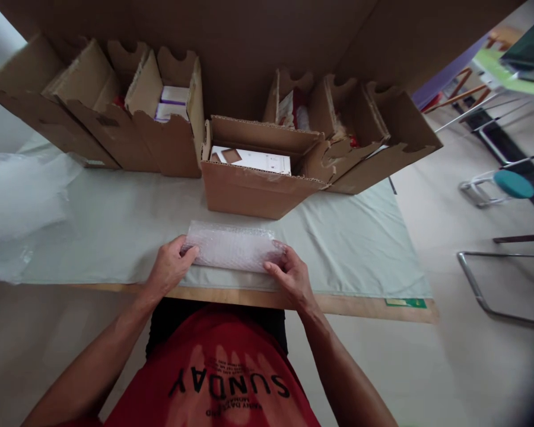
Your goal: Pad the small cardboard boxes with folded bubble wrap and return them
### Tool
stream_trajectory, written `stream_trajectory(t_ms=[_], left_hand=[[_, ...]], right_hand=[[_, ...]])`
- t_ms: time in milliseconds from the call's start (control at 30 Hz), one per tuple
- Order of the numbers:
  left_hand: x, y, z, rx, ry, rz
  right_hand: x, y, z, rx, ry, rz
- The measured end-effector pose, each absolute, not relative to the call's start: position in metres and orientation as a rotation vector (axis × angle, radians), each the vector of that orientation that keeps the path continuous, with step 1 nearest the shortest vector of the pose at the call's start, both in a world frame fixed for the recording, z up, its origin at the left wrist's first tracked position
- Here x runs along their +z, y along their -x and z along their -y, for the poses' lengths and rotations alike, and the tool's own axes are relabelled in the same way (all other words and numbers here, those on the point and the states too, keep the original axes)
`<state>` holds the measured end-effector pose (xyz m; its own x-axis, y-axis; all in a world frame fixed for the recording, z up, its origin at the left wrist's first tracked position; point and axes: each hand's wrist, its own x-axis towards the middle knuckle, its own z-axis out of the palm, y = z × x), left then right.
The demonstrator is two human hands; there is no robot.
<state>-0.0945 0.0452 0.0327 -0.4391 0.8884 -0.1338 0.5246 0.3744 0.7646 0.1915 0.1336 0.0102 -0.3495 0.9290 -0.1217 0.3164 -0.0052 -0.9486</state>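
Note:
A flat rectangular bundle of clear bubble wrap (231, 247) lies at the near edge of the cloth-covered table, between my two hands. Its left end is pinched by my left hand (173, 264), thumb on top. My right hand (291, 273) grips the opposite end, thumb toward me and fingers behind it. Whether anything is inside the layers I cannot tell. Just beyond it stands a cardboard box (249, 188), open at the top, holding a white box (260, 161) with a brown square on it.
Open cardboard holders (164, 142) stand in a row at the back left, with more holders (360, 142) at the back right. A loose heap of bubble wrap (22, 207) covers the table's left side. A teal stool (514, 184) is on the floor to the right.

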Motion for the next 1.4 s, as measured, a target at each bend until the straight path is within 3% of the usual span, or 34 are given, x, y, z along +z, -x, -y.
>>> stream_trajectory(t_ms=[233, 533, 733, 833, 933, 1067, 1167, 1400], left_hand=[[0.032, 0.093, -0.052, 0.836, -1.287, -2.191], [0.025, 0.081, -0.067, 0.359, -1.476, -2.483], [0.017, 0.071, -0.055, 0.709, -1.840, -2.673], [0.014, 0.053, -0.047, 0.810, -2.214, -2.364], [0.010, 0.037, -0.045, 0.566, -2.357, -2.029], [0.007, 0.032, -0.046, 0.284, -2.300, -1.992], [0.006, 0.035, -0.046, 0.279, -2.309, -1.982], [-0.005, 0.064, -0.049, 0.472, -2.458, -1.760]], right_hand=[[0.004, -0.190, -0.133, 1.220, 1.363, 1.711], [0.002, -0.172, -0.131, 0.908, 1.550, 1.775], [-0.001, -0.168, -0.129, 0.709, 1.620, 1.922], [0.000, -0.166, -0.130, 0.681, 1.629, 1.948], [0.001, -0.165, -0.130, 0.682, 1.627, 1.961], [0.003, -0.167, -0.129, 0.606, 1.654, 2.022], [0.011, -0.175, -0.126, 0.457, 1.662, 2.050], [0.033, -0.199, -0.115, 0.310, 0.970, 2.656]])
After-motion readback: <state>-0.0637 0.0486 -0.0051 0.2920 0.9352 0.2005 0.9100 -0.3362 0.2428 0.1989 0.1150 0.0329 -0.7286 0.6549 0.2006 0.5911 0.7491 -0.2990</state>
